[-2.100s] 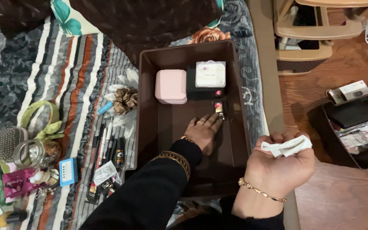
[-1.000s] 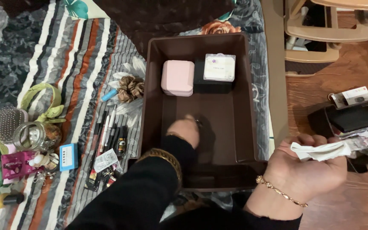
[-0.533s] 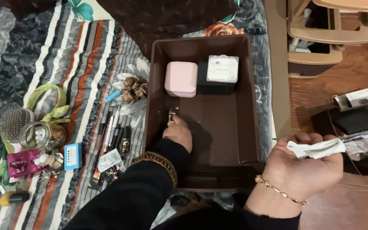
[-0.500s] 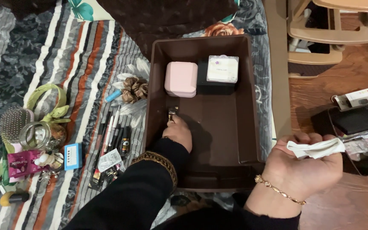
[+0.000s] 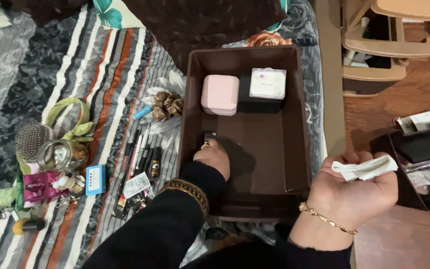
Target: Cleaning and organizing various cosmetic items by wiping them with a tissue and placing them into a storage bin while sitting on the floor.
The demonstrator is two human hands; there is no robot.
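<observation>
The small dark tube (image 5: 208, 136) stands against the left inner wall of the brown bin (image 5: 294, 149), touching the fingertips of your left hand (image 5: 216, 157), which lies palm down on the bin floor with its fingers curled narrowly around the tube's lower end. The tube points away from you, its long axis running along that wall toward the pink box (image 5: 220, 94) at the far end, with bare floor between them. Your right hand (image 5: 354, 187) is well apart, outside the bin's right wall, closed on a crumpled white tissue (image 5: 364, 168), so your left is the nearer by far
</observation>
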